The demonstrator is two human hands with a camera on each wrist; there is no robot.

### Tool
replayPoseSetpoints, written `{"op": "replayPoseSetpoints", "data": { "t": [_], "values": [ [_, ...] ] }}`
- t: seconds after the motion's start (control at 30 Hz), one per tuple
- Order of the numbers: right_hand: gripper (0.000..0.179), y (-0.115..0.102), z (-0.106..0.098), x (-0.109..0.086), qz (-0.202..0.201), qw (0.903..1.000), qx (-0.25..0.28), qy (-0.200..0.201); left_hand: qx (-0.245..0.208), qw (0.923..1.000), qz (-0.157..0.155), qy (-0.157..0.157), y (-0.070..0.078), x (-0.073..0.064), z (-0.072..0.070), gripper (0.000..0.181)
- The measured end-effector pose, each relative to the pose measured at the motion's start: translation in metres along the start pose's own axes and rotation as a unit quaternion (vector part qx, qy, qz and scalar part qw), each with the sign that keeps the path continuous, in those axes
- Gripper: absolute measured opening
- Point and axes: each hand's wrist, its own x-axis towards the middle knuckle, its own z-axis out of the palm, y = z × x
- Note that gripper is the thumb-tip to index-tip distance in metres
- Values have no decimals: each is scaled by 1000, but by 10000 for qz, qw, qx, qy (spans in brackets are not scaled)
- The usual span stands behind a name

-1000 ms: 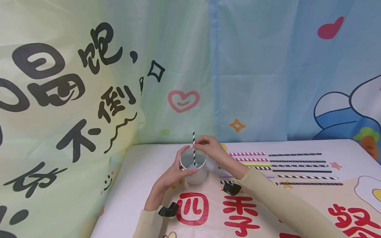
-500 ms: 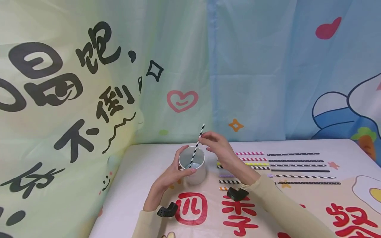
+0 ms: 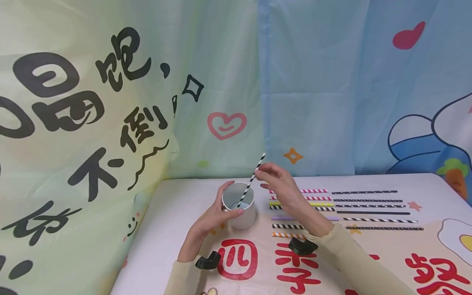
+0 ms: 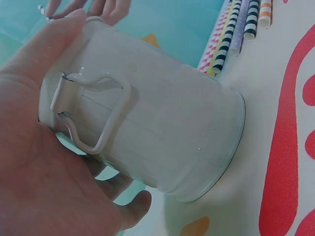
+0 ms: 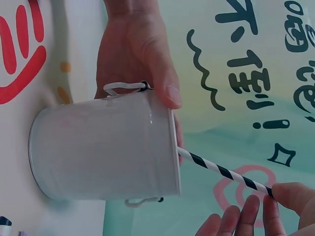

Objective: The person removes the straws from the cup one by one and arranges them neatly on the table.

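A white metal bucket [image 3: 243, 220] with small side handles stands upright on the table. My left hand [image 3: 212, 216] grips it at the rim, thumb on the near side and fingers round the far side. In the left wrist view one wire handle of the bucket [image 4: 167, 123] lies close to the palm. A black-and-white striped paper straw [image 3: 252, 181] leans to the right, its lower end inside the bucket. My right hand [image 3: 282, 185] pinches this straw [image 5: 224, 171] near its upper end between thumb and index finger, the other fingers loosely bent.
To the right lie rows of paper straws: pink striped [image 3: 314, 191], yellow [image 3: 295, 203], purple [image 3: 328, 218], orange striped [image 3: 287, 235] and several black patterned straws [image 3: 372, 212]. The table [image 3: 188, 192] has a printed cover. A printed curtain [image 3: 309, 123] hangs behind it.
The straw has gone from upright to leaning right, its top moving right with my right hand. The left hand and bucket have stayed in place.
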Motion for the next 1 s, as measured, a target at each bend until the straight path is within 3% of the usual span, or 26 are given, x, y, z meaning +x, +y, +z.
{"op": "replayPoseSetpoints", "data": {
  "t": [0.57, 0.87, 1.0],
  "values": [
    [35, -13, -20, -10, -26, 9995, 283, 152, -16, 10000, 0, -14, 2, -1, 1, 91],
    [19, -20, -32, -16, -264, 9970, 714, 134, 9, 10000, -18, -59, 1, 0, 1, 91],
    [18, -26, -37, -20, -375, 9971, 659, 108, 3, 10000, -28, -36, 1, 0, 1, 91]
  ]
}}
